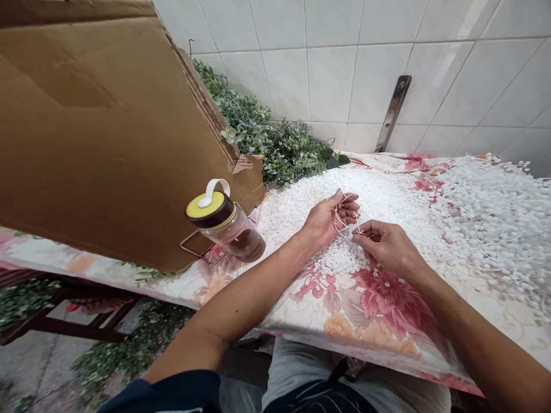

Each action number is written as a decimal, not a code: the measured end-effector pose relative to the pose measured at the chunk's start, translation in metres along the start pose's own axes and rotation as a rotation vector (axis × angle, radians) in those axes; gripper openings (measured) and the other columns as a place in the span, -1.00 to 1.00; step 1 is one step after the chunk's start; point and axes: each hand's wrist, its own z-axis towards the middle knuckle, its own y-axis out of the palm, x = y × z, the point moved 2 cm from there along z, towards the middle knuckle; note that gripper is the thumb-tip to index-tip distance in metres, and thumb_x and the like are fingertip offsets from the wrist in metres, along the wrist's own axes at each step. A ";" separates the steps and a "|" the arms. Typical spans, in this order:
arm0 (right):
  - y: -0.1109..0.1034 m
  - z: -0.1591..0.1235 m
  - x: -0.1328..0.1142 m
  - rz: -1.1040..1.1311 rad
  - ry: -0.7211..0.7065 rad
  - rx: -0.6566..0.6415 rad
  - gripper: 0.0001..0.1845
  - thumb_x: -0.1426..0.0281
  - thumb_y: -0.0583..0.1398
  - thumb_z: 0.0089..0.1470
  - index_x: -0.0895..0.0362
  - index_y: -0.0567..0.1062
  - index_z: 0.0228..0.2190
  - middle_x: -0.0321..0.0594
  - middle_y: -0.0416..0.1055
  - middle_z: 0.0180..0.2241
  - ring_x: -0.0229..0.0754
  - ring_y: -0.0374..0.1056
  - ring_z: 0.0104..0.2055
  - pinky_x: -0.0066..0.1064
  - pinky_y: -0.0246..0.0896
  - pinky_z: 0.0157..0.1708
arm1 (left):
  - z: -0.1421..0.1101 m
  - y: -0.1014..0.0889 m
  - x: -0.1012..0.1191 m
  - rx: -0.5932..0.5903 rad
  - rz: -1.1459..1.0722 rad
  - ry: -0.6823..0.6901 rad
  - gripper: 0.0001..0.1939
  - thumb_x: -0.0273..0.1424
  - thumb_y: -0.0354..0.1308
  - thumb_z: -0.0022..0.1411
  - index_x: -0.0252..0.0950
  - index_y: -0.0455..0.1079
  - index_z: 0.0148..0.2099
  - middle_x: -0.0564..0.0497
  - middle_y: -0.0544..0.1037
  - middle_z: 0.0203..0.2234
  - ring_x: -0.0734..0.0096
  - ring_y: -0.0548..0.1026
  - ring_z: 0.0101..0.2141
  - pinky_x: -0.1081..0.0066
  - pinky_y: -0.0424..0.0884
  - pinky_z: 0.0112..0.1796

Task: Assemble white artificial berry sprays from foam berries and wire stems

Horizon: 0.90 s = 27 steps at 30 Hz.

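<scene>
My left hand [323, 221] is palm up with its fingers curled, over a heap of small white beads [297, 201]. It holds a thin, white, branched plastic stem [340, 213] that bends across the palm and fingers. Close by on the right, my right hand [390, 249] has thumb and fingertips pinched together at a tiny white piece near the stem's lower end. Whether that piece is a bead or a stem tip is too small to tell. Farther right lies a loose spread of white stems with beaded tips [495, 218].
A clear bottle with a yellow and brown lid [210, 209] stands left of the beads, beside a wire stand [193, 244]. A large cardboard box [99, 132] fills the left. Green artificial foliage [275, 137] lies along the tiled wall. A floral cloth [314, 312] covers the table.
</scene>
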 end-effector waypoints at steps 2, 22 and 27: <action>-0.008 0.001 -0.002 0.024 0.012 0.032 -0.76 0.20 0.38 0.01 0.10 0.57 -0.39 -0.29 0.46 -0.59 -0.27 0.27 -0.70 -0.44 0.15 -0.72 | 0.000 0.000 0.001 0.010 0.009 -0.003 -0.64 -0.27 0.05 0.48 -0.43 0.53 -0.23 -0.09 0.56 -0.46 0.44 0.53 -0.49 0.45 0.45 -0.42; -0.030 0.010 0.006 0.213 0.101 0.106 -0.55 -0.04 0.32 0.12 0.13 0.58 -0.35 -0.05 0.59 -0.40 -0.25 0.26 -0.62 -0.42 0.11 -0.74 | -0.006 0.001 -0.004 -0.085 0.012 -0.087 -0.61 -0.25 0.06 0.46 -0.38 0.48 -0.35 -0.10 0.55 -0.46 0.42 0.53 -0.47 0.43 0.49 -0.38; -0.020 0.011 0.004 0.479 0.170 0.007 -0.52 -0.03 0.42 0.00 0.15 0.56 -0.40 -0.06 0.57 -0.29 -0.34 0.21 -0.57 -0.51 0.05 -0.74 | -0.011 0.005 -0.009 -0.151 0.053 -0.124 -0.63 -0.24 0.11 0.42 -0.40 0.49 -0.35 -0.10 0.55 -0.47 0.41 0.54 -0.46 0.43 0.50 -0.37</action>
